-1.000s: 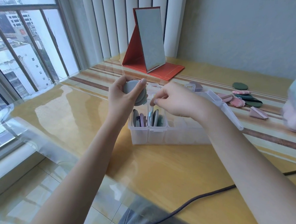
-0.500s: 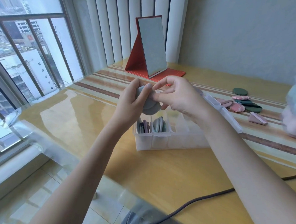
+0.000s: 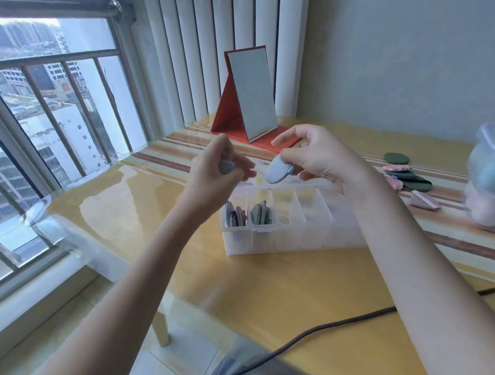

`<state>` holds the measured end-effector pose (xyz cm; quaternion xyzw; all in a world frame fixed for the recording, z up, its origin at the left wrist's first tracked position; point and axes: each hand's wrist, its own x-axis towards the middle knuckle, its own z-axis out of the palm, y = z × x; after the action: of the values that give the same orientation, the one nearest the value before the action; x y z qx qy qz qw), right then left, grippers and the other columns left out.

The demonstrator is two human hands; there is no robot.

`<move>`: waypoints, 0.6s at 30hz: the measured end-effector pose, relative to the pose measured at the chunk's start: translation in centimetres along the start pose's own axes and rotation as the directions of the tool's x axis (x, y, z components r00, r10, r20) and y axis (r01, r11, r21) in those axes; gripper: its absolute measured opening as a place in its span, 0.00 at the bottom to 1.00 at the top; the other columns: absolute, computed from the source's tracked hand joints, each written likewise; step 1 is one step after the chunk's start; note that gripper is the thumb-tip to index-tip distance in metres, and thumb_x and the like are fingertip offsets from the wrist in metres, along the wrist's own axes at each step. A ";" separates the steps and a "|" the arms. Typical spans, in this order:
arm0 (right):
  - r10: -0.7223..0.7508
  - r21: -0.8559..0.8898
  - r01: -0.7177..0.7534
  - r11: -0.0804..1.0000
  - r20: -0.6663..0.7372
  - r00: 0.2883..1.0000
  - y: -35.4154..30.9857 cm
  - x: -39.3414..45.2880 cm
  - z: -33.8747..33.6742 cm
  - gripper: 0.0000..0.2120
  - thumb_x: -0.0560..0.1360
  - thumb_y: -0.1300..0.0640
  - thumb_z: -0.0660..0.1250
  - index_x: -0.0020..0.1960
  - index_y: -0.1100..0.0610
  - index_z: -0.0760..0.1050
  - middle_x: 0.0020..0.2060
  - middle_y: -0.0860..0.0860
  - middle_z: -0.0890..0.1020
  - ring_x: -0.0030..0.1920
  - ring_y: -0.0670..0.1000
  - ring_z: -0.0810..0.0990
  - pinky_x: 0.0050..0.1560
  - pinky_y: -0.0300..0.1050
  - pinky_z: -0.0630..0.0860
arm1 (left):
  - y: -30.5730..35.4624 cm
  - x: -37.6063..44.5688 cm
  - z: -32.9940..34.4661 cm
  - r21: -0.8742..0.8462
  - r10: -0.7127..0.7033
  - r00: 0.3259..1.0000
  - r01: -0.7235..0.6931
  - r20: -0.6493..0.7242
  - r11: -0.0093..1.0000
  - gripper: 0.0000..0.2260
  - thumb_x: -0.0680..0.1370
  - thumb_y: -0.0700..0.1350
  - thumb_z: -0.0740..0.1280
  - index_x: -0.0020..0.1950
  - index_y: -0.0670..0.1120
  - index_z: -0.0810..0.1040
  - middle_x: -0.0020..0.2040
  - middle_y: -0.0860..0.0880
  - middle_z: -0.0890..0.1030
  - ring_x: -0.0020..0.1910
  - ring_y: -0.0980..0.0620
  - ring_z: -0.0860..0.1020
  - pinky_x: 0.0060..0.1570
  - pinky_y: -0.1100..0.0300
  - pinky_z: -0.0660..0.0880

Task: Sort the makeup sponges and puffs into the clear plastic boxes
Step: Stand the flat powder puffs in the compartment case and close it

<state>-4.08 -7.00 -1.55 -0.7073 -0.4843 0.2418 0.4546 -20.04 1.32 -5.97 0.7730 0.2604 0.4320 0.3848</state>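
A clear divided plastic box (image 3: 318,234) stands on the yellow table. Its two leftmost compartments hold several flat puffs (image 3: 247,216) standing on edge. Above the box, my right hand (image 3: 313,159) pinches a light blue oval puff (image 3: 277,171). To its left, my left hand (image 3: 215,171) holds grey puffs (image 3: 226,166) between curled fingers. Loose green and pink puffs (image 3: 404,175) lie on the table at the back right.
A red folding mirror (image 3: 250,101) stands at the back by the blinds. A clear container of round sponges (image 3: 490,177) sits at the far right edge. A dark cable (image 3: 319,331) runs across the table's front. The window and table edge are to the left.
My right hand has pulled a light blue puff off the stack in my left hand, and the two hands have moved apart above the box. The view has tilted upward.
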 end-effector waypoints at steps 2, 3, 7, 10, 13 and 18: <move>0.010 -0.039 -0.011 0.999 -0.028 1.000 -0.1 0.0 -0.3 0.10 0.73 0.61 0.63 0.52 0.52 0.78 0.39 0.48 0.80 0.33 0.46 0.76 0.33 0.39 0.73 | 0.0 -0.4 0.1 0.146 0.016 0.978 -0.047 0.208 0.988 0.15 0.70 0.26 0.59 0.47 0.44 0.67 0.40 0.49 0.84 0.34 0.54 0.79 0.33 0.62 0.76; 0.018 -0.056 -0.020 0.998 -0.034 0.999 -0.1 0.0 -0.4 0.10 0.73 0.60 0.63 0.52 0.52 0.78 0.39 0.48 0.80 0.32 0.47 0.75 0.33 0.40 0.73 | 0.0 -0.5 0.2 0.184 -0.005 0.952 -0.054 0.307 0.982 0.16 0.69 0.26 0.58 0.48 0.44 0.68 0.40 0.50 0.84 0.31 0.54 0.76 0.30 0.62 0.73; 0.048 -0.140 -0.044 0.989 0.027 0.998 -0.2 -0.1 -0.6 0.09 0.75 0.58 0.61 0.52 0.53 0.78 0.38 0.49 0.79 0.30 0.47 0.75 0.31 0.39 0.73 | -0.2 -0.4 0.7 0.255 0.023 0.893 -0.154 0.450 0.955 0.18 0.64 0.24 0.56 0.43 0.43 0.77 0.41 0.51 0.82 0.42 0.59 0.79 0.46 0.61 0.76; 0.071 -0.149 -0.056 0.987 0.098 0.993 -0.3 -0.1 -0.2 0.08 0.76 0.59 0.61 0.52 0.54 0.77 0.37 0.51 0.79 0.27 0.47 0.77 0.28 0.38 0.73 | 0.0 -0.2 0.7 0.354 -0.016 0.877 -0.177 0.481 0.918 0.19 0.66 0.25 0.56 0.43 0.45 0.79 0.42 0.54 0.80 0.42 0.61 0.75 0.42 0.72 0.70; 0.071 -0.153 -0.053 0.987 0.115 0.991 -0.4 -0.2 0.0 0.09 0.75 0.61 0.60 0.52 0.54 0.77 0.36 0.51 0.79 0.24 0.45 0.77 0.26 0.35 0.73 | -0.1 0.2 0.7 0.431 -0.033 0.843 -0.240 0.537 0.870 0.18 0.68 0.27 0.56 0.45 0.43 0.81 0.43 0.50 0.80 0.43 0.59 0.74 0.41 0.70 0.69; 0.064 -0.176 -0.037 0.984 0.150 0.987 -0.5 -0.3 0.3 0.09 0.77 0.60 0.60 0.52 0.53 0.78 0.37 0.50 0.78 0.26 0.46 0.77 0.27 0.36 0.73 | 0.0 0.7 0.8 0.511 -0.038 0.816 -0.324 0.576 0.796 0.20 0.72 0.28 0.57 0.45 0.46 0.83 0.42 0.54 0.76 0.46 0.54 0.71 0.46 0.63 0.67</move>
<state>-4.64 -7.11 -1.30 -0.7351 -0.5192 0.2646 0.3466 -19.01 1.53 -5.94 0.9627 0.1945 0.1134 0.1497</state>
